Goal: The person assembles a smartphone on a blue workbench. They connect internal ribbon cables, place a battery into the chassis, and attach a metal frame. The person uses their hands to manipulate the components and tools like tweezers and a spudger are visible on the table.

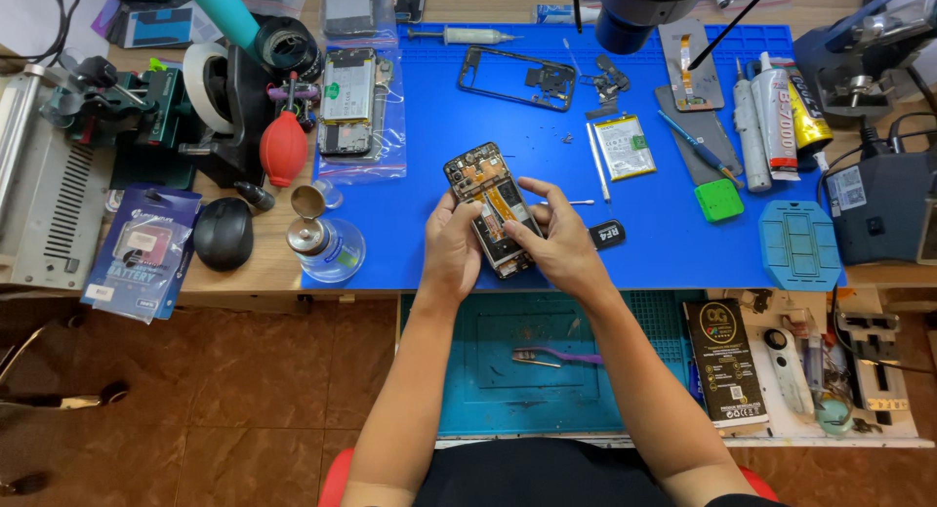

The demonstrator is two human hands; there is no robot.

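Hands [451,248] [556,239] – opened phone [491,209], blue mat [547,224]

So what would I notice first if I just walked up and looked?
Probably the opened phone with its insides showing, held by the left hand and right hand over the bright blue mat. Then the red rubber blower at the mat's left.
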